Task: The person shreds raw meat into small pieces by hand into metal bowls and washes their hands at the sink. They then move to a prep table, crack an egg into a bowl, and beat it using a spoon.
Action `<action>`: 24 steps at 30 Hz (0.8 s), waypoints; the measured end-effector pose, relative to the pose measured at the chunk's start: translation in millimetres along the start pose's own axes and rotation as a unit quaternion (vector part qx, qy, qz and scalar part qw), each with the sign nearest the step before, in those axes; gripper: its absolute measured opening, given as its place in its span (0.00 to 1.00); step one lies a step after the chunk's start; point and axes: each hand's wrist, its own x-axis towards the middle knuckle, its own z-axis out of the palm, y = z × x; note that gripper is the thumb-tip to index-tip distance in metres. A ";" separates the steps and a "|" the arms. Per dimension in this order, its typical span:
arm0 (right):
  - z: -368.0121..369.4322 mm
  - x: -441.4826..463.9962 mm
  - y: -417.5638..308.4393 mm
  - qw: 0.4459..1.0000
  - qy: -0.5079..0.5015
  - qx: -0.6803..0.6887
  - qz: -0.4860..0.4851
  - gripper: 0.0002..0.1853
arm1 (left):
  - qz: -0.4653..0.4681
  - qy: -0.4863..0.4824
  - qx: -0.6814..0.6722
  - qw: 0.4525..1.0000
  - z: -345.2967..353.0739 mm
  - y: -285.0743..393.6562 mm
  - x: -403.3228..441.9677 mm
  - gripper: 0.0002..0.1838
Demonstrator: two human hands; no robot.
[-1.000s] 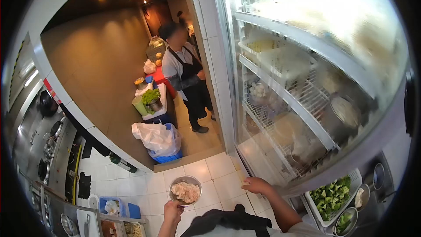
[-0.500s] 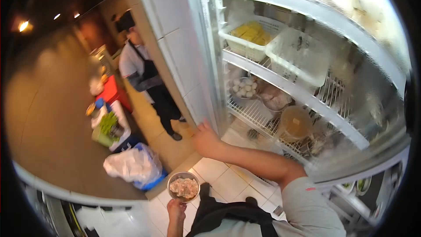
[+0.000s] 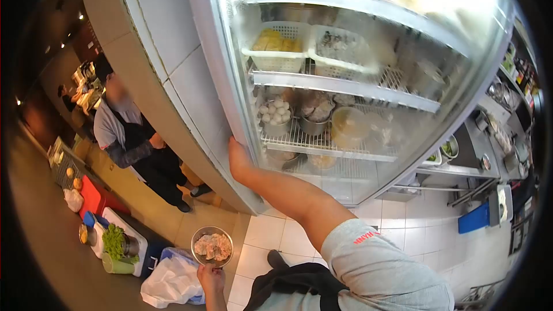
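My left hand (image 3: pixel 211 278) grips the near rim of a round metal bowl (image 3: pixel 196 241), which holds chunks of pale pink food (image 3: pixel 213 247). At the left edge of a glass-fronted fridge (image 3: pixel 345 86), my right hand (image 3: pixel 238 158) touches the frame, its fingertips hidden or too small to make out. Behind the misted glass stand a basket of yellow food (image 3: pixel 277 44), a bowl of white balls (image 3: pixel 275 113) and a tub with a tan lid (image 3: pixel 349 126).
Beyond the doorway a person in a dark apron (image 3: pixel 141 138) stands near a red box (image 3: pixel 99 198). Leafy greens (image 3: pixel 116 242) and a white plastic bag (image 3: pixel 170 279) are at lower left. Steel counters (image 3: pixel 461 158) and a blue bin (image 3: pixel 475 217) lie at right.
The view has swung to the right. My right hand has moved from low over the floor to the fridge's left edge. The bowl remains in my left hand.
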 end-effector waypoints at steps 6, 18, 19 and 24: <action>-26.2 -79.5 65.4 0.998 0.003 -0.026 -0.051 0.30 | -0.015 0.005 0.051 0.999 -94.6 11.4 8.3 0.10; -104.0 -383.9 -3.5 0.623 -0.018 0.736 -0.263 0.23 | -0.053 -0.033 0.132 0.989 -149.1 55.6 -18.2 0.14; -94.3 -411.1 -11.8 0.611 -0.027 0.752 -0.244 0.27 | -0.054 -0.068 0.121 0.989 -143.9 54.4 2.6 0.15; -50.2 -559.9 -27.7 0.453 -0.003 0.891 -0.003 0.35 | -0.014 -0.249 0.100 0.963 -36.1 43.9 21.5 0.16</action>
